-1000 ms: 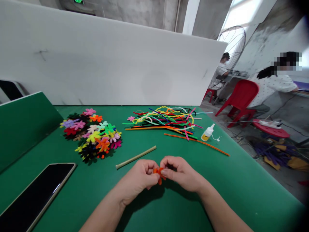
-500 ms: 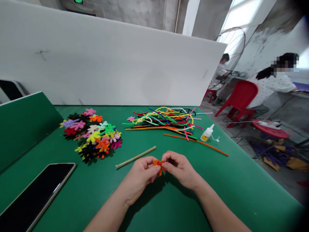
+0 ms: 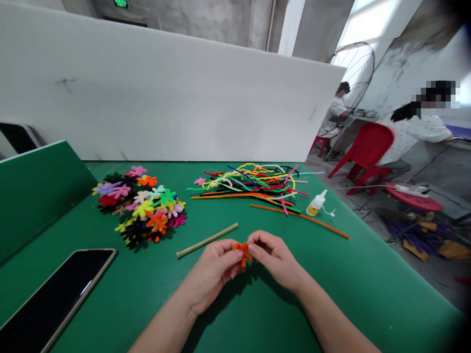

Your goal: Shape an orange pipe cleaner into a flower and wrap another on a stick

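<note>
An orange pipe-cleaner flower [image 3: 243,256] is pinched between the thumb and fingers of my left hand [image 3: 215,267], just above the green table [image 3: 279,314]. My right hand [image 3: 275,255] has its thumb and index finger closed at the flower's right edge, on a petal. Some petals are hidden behind the fingertips. Beyond my left hand a thin pale-green stick [image 3: 207,240] lies slanted. One loose orange pipe cleaner [image 3: 300,214] rests farther off to the right.
At left is a pile of colourful fuzzy flowers [image 3: 143,210], with a phone [image 3: 61,299] nearer me. Mixed pipe cleaners [image 3: 250,184] lie at the back, beside a small glue bottle [image 3: 317,203]. A white partition [image 3: 172,98] closes the far edge. Two people sit beyond, at right.
Both hands have risen slightly away from me with the orange flower. More of its petals now show as the right fingers shift along its edge.
</note>
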`<state>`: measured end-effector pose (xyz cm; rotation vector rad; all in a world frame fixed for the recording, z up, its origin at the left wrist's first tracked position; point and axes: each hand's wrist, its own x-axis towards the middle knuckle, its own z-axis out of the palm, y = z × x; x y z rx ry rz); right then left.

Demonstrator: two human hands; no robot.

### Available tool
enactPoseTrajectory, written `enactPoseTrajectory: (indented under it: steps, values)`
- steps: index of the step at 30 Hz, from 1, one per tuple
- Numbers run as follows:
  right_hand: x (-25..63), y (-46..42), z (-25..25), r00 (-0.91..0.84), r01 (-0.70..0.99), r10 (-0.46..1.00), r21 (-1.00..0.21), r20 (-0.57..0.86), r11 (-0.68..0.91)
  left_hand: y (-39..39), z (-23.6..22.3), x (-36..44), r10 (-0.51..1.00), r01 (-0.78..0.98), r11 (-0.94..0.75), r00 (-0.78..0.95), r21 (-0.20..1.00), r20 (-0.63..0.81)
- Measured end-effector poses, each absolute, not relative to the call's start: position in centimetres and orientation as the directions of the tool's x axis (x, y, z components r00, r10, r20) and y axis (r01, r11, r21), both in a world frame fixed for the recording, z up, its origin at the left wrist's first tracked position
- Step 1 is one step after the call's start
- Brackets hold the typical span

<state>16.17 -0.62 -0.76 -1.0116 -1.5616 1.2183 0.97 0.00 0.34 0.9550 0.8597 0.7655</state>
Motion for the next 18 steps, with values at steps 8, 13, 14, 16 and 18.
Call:
enactPoseTrajectory:
  steps: [8, 13, 14, 16, 18]
  values:
    - [16.08, -0.62, -0.68, -0.217, 0.275, 0.964, -0.938, 0.156, 0.213, -0.41, 0.47, 1.77, 0.937, 0.178, 0.007, 0.343, 0.984, -0.068]
    - [15.61, -0.59, -0.94, -0.171, 0.255, 0.980, -0.956, 0.102, 0.144, -0.76, -0.02, 1.87, 0.938, 0.488, -0.295, 0.312, 0.821, 0.152]
    - [15.52, -0.57, -1.08, -0.162, 0.232, 0.984, -0.966, 0.080, 0.117, -0.84, -0.14, 1.84, 0.927, 0.537, -0.348, 0.320, 0.768, 0.197]
    - [15.38, -0.52, -1.34, -0.149, 0.169, 0.988, -0.984, 0.029, 0.054, -0.97, -0.33, 1.79, 0.895, 0.601, -0.441, 0.351, 0.667, 0.275]
    - [15.30, -0.49, -1.54, -0.140, 0.113, 0.990, -0.994, -0.012, 0.004, -1.04, -0.40, 1.78, 0.881, 0.616, -0.472, 0.366, 0.631, 0.301]
